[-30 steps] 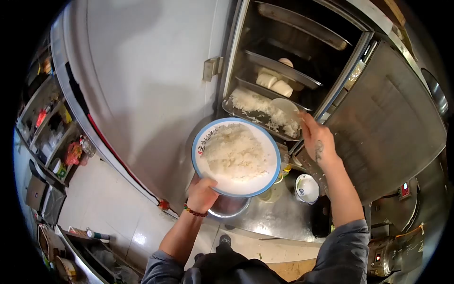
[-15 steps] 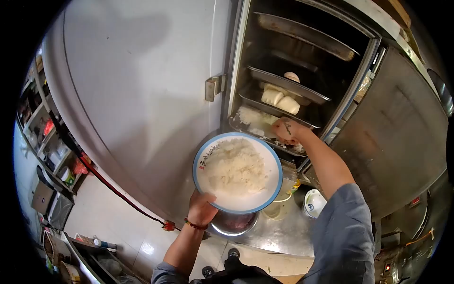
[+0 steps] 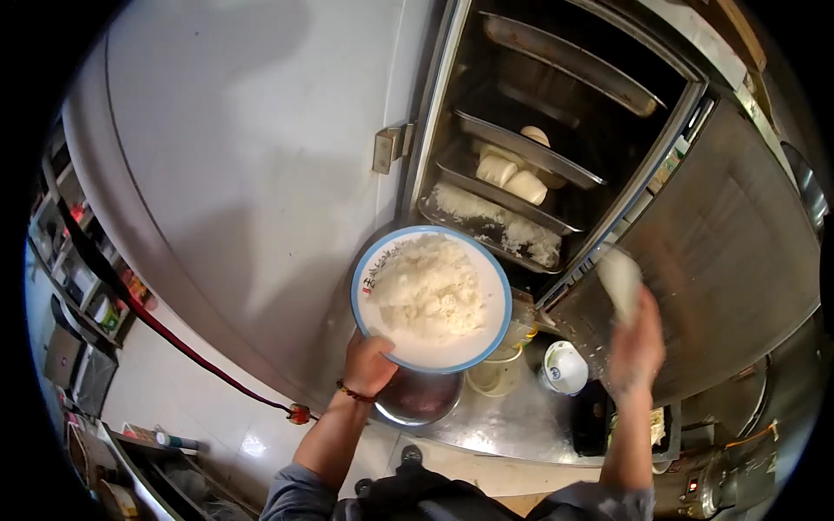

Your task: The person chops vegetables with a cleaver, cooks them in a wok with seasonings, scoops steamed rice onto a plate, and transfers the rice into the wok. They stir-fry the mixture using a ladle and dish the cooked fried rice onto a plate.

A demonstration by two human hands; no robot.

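My left hand (image 3: 370, 363) grips the lower left rim of a wide white bowl (image 3: 494, 328) with a blue edge. Cooked rice (image 3: 433, 293) is heaped inside it. Out to the right of the cabinet, my right hand (image 3: 638, 343) is closed around a pale rice paddle (image 3: 618, 280), blurred by motion. Beyond the bowl, a metal tray (image 3: 476, 231) in the open steamer cabinet holds more rice (image 3: 532, 240), with a bare dark patch in its middle. Pale steamed buns (image 3: 525, 186) lie on the tray above.
The white cabinet door (image 3: 243, 156) stands open on the left; a steel door (image 3: 695, 252) is at the right. Below, a steel counter (image 3: 512, 425) carries a small white bowl (image 3: 565, 368), a round metal basin (image 3: 420, 398), a clear pitcher (image 3: 495, 375) and a black container (image 3: 592, 417).
My right hand has drawn back from the rice tray toward the right with the rice paddle. The bowl stays in my left hand, nearly where it was.
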